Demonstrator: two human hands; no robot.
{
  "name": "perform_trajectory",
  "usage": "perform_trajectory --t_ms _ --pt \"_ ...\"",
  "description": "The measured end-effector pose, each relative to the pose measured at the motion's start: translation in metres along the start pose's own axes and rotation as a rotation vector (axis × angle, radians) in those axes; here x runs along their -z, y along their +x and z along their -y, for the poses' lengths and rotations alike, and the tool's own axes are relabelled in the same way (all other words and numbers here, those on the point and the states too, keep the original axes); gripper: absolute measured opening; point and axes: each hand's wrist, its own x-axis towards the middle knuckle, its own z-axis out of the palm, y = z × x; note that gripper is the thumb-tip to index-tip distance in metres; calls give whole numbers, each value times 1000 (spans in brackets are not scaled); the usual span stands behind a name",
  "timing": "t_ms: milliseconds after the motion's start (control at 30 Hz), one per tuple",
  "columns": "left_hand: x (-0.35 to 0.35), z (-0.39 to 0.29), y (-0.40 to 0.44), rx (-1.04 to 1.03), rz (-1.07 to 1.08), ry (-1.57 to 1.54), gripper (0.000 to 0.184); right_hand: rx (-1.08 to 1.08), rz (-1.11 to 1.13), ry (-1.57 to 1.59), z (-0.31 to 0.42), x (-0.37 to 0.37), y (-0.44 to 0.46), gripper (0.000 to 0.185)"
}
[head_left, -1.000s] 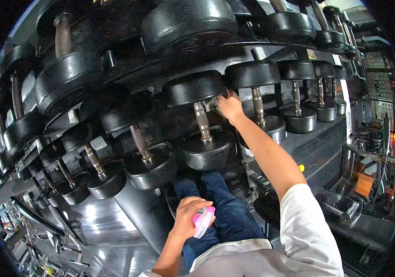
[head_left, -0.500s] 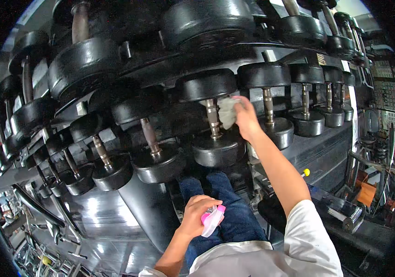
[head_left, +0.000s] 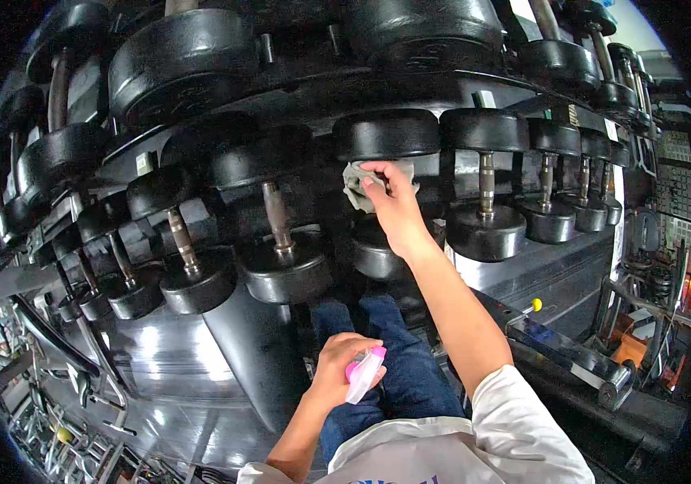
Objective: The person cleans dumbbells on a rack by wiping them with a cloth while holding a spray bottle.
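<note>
My right hand (head_left: pixel 396 203) is closed on a crumpled grey cloth (head_left: pixel 357 187), pressed around the handle of a black dumbbell (head_left: pixel 386 134) on the lower rack. That handle is hidden behind the hand and cloth; the dumbbell's near head (head_left: pixel 376 252) shows below my wrist. Low in front of my body, my left hand (head_left: pixel 336 369) wraps round a small clear bottle (head_left: pixel 364 376) with a pink top. Left of the cloth stands another dumbbell (head_left: pixel 278 216) with a bare metal handle, and to the right is one more (head_left: pixel 487 189).
Large dumbbells (head_left: pixel 188 60) line the upper rack above my hands. At lower right lies a black metal frame (head_left: pixel 571 355) with a yellow knob (head_left: pixel 536 305). Gym machine bars (head_left: pixel 71 347) stand at lower left on a shiny floor (head_left: pixel 176 379).
My right hand and the cloth have come from the right side of the dumbbell handle onto it, just under the far head. The view has shifted slightly; my left hand still holds the bottle.
</note>
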Motion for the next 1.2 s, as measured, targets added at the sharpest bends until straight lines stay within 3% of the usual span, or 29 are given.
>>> perform_trajectory --t_ms 33,133,167,233,367,400,500,667,733,767,867,900,1000,1133,1167,1200 --pt "1 1 -1 5 5 9 43 -2 2 -6 -2 1 3 27" --pt "1 0 -3 2 -13 17 42 361 223 -614 -15 7 23 44" --pt "1 1 -4 2 -15 13 42 361 224 -618 -22 8 31 44" --pt "2 1 -5 43 10 10 45 375 284 -1039 -20 -1 40 46" --pt "6 -1 -2 14 10 17 46 149 361 -1342 -15 -26 40 43" --pt "6 -3 -2 15 2 18 46 255 348 -1432 -20 -30 40 51" --pt "5 -5 0 3 -11 27 46 225 359 -1472 -28 -29 37 39" --pt "1 -9 -3 35 -2 7 45 252 483 -1527 -31 -23 43 37" --pt "-1 -8 -6 26 13 -1 44 200 728 -1375 -26 -17 44 30" --pt "-2 -8 -8 26 15 -1 44 198 727 -1375 -24 -12 41 30" --pt "-3 -8 -13 11 1 4 43 360 659 -816 -9 9 33 26" --pt "-3 -6 -14 18 -4 -3 43 426 577 -694 4 18 23 25" --pt "-4 -1 -17 27 -13 6 42 204 375 -380 41 54 -7 26" --pt "-1 -10 -13 24 -5 34 41 348 -40 -35 45 98 -33 26" --pt "0 -11 -11 21 -12 38 41 175 -174 213 50 104 -43 29" --pt "0 -12 -10 3 -10 42 41 326 -119 341 55 110 -46 30"
